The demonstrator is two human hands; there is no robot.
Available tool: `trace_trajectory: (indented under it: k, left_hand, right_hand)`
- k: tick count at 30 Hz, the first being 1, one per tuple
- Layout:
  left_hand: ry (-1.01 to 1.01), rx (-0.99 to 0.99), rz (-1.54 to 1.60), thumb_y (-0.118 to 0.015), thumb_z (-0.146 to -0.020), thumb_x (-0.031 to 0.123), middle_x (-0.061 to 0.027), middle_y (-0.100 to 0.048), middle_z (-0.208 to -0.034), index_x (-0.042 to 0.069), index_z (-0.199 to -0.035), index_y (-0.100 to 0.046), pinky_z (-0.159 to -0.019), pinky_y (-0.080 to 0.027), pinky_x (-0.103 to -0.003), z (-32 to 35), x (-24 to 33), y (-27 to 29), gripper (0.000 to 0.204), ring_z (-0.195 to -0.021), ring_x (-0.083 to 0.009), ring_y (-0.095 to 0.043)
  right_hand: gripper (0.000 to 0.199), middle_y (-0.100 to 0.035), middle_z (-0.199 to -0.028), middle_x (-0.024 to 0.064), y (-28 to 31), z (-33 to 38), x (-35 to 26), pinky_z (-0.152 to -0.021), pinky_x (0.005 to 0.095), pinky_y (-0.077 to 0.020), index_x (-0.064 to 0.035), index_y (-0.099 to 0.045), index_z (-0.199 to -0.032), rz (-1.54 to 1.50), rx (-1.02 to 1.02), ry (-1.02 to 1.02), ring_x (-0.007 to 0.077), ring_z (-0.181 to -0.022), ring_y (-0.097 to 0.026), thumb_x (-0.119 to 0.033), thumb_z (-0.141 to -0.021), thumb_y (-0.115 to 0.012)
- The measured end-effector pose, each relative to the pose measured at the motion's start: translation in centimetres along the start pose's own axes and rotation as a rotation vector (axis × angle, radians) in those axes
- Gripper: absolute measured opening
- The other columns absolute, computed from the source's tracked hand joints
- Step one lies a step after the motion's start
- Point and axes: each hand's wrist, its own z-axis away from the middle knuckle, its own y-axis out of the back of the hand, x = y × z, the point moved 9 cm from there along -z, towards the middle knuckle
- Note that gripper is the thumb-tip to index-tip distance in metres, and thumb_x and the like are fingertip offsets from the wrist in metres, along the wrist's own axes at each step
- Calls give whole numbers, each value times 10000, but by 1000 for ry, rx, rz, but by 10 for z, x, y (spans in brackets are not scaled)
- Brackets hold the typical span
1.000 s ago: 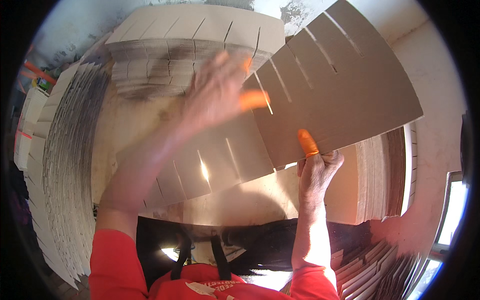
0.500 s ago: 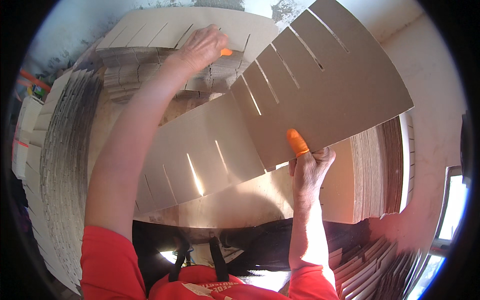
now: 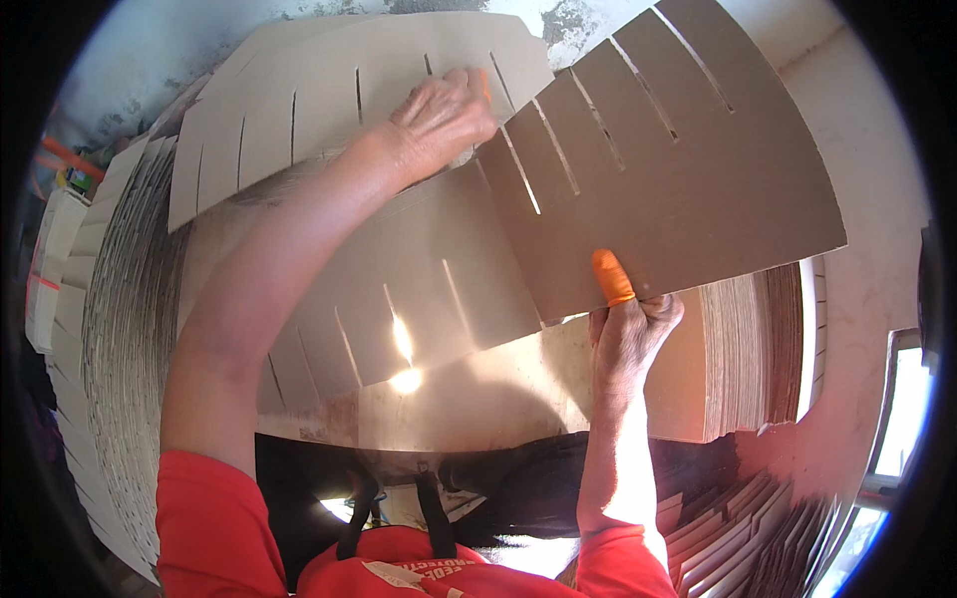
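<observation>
My right hand [image 3: 633,334], an orange finger cot on its thumb, grips the near edge of a brown slotted cardboard sheet [image 3: 718,189]. The sheet is raised and tilted, its slots opening at the far edge. A paler slotted cardboard panel [image 3: 429,249] meets it on the left, slots toward me; whether the two are joined I cannot tell. At the far side my left hand [image 3: 444,120] is closed on the near edge of another slotted cardboard sheet [image 3: 269,120], which is skewed over the far pile. An orange finger cot shows on one left finger.
A tall stack of slotted cardboard [image 3: 135,319] stands at the left. Another cardboard stack [image 3: 738,349] sits at the right of the wooden table [image 3: 469,399]. More cardboard pieces [image 3: 733,528] stand low at the right, near a window [image 3: 897,409]. A stained wall rises behind.
My left hand has moved right and nearer, drawing the top sheet askew from the far pile. My right hand and its cardboard have shifted slightly right.
</observation>
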Motion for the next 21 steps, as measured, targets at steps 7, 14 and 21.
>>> trace_trajectory:
  k: [7, 14, 21]
  left_hand:
    - [14, 53, 106, -652, -511, -27, -133, -491, -743, -10, -569, -588, -420, -496, -320, 26, 16, 3, 88, -699, -217, -572]
    - [-18, -22, 303, -600, -711, -50, -195, -515, -885, -171, -890, -579, -450, -533, -342, 42, 50, 24, 216, -746, -260, -586]
    - [-139, -23, 377, -672, -779, 48, -343, -605, -938, -180, -847, -649, -530, -577, -350, 80, 141, 114, 239, -779, -321, -648]
  right_hand:
    - [52, -539, -573, -30, -2, 0, -3, -334, 201, -220, -24, -702, -851, -17, -11, 5, 11, -372, -354, -45, -898, -699]
    - [56, -535, -572, -29, -6, 1, 1, -336, 204, -229, -23, -701, -850, -25, -30, -2, 15, -373, -354, -57, -894, -708]
    - [63, -631, -730, -29, -4, 5, 15, -593, 235, -423, 26, -701, -886, 172, -53, -23, 49, -683, -508, -35, -883, -712]
